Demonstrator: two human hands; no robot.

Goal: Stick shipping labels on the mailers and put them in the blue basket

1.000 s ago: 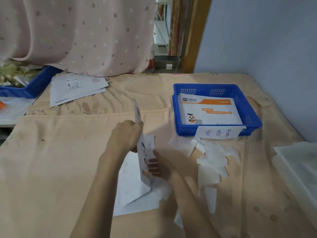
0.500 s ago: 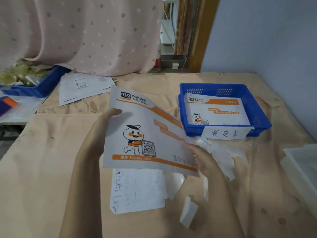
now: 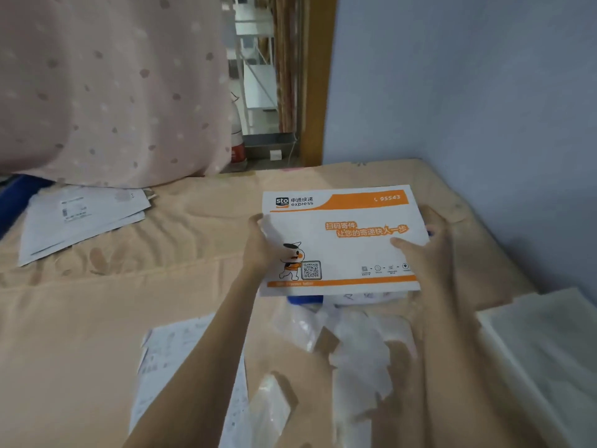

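Peach-covered table [image 3: 97, 318]: mailer [image 3: 339, 240] was gripped flat by left hand [image 3: 261, 250] and right hand [image 3: 426, 250] over blue basket [image 3: 305, 299] at 1 o'clock, probably for dropping in.

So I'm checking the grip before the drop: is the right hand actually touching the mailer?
Touching. The head view shows the right hand with its thumb lying on the printed face of the mailer at its right edge.

One white-and-orange printed paper express mailer [image 3: 339, 240] is held flat by two hands, the left [image 3: 258, 247] and right [image 3: 429, 250]. One blue plastic basket [image 3: 305, 299] peeks out beneath it. One loose stack of white-grey mailers [image 3: 80, 218] lies far left (their number cannot be told). One printed white label sheet [image 3: 174, 357] lies nearer, beside several crumpled white backing scraps [image 3: 361, 344].
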